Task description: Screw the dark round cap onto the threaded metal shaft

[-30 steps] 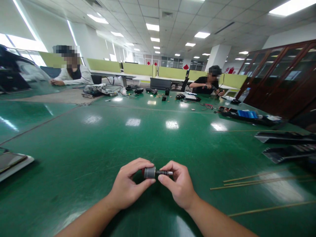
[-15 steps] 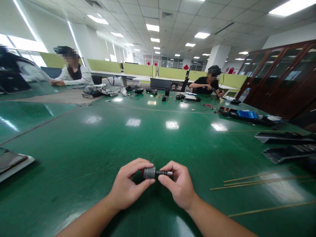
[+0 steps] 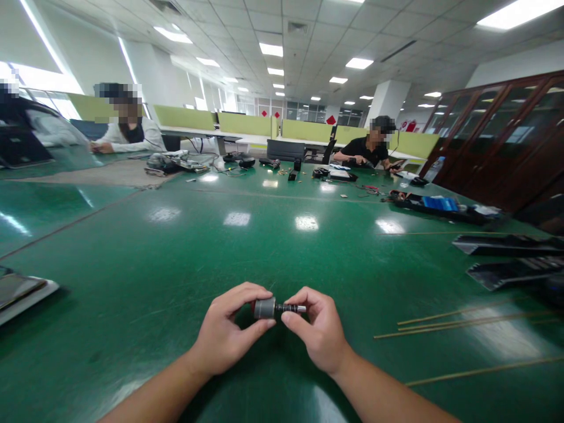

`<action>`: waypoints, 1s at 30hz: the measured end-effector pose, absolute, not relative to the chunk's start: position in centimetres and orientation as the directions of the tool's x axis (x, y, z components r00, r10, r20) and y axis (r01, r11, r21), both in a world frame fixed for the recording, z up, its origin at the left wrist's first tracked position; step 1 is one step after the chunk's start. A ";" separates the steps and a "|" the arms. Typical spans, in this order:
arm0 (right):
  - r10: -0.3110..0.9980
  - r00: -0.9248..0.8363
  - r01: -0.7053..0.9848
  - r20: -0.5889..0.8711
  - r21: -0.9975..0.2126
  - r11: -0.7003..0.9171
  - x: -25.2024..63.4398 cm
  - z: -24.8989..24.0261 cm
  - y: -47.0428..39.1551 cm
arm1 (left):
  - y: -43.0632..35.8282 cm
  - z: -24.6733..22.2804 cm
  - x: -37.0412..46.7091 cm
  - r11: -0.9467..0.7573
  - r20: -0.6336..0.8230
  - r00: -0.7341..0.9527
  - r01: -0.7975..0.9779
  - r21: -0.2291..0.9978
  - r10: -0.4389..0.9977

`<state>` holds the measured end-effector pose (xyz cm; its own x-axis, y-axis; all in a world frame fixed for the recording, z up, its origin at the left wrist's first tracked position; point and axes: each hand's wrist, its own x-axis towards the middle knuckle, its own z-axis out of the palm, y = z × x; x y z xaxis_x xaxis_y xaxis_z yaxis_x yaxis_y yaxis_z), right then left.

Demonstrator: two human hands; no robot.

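Grey metal-look cylinder with a slim dark ribbed shaft [image 3: 265, 308], level between the two hands over the near part of the glossy green desk [image 3: 198, 247]. The grip of the bare left hand [image 3: 224, 332] pinches the cylinder, covering part of its reddish end; the grip of the bare right hand [image 3: 321, 332] pinches the shaft near its silver tip. Right: thin brass-coloured rods [image 3: 423, 328]; beyond them, black angular channel-shaped pieces [image 3: 506, 245]. Left edge: a flat white-rimmed object [image 3: 49, 289], partly out of view. Farther off: a long black tray [image 3: 423, 210] with blue contents, and a black-sleeved person [image 3: 374, 154].
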<state>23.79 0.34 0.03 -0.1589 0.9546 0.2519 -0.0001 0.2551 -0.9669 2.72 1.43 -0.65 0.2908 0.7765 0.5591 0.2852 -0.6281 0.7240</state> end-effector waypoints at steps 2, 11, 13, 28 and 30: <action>0.953 -0.160 -0.003 0.256 -0.966 0.259 23.8 0.0 0.3 | 1.5 -0.7 2.7 -0.628 0.560 0.289 0.284 0.724 0.777; 0.953 -0.149 0.008 0.264 -0.963 0.268 23.9 -0.1 0.3 | 1.4 -0.6 2.7 -0.624 0.556 0.288 0.297 0.723 0.780; 0.952 -0.150 0.004 0.266 -0.963 0.269 23.9 -0.1 0.3 | 1.4 -0.6 2.7 -0.625 0.557 0.288 0.294 0.723 0.779; 0.952 -0.143 0.007 0.270 -0.962 0.274 24.0 -0.1 0.4 | 1.4 -0.6 2.7 -0.608 0.546 0.270 0.285 0.741 0.793; 0.951 -0.142 0.007 0.273 -0.961 0.277 24.1 -0.1 0.4 | 1.4 -0.6 2.6 -0.608 0.546 0.269 0.287 0.741 0.793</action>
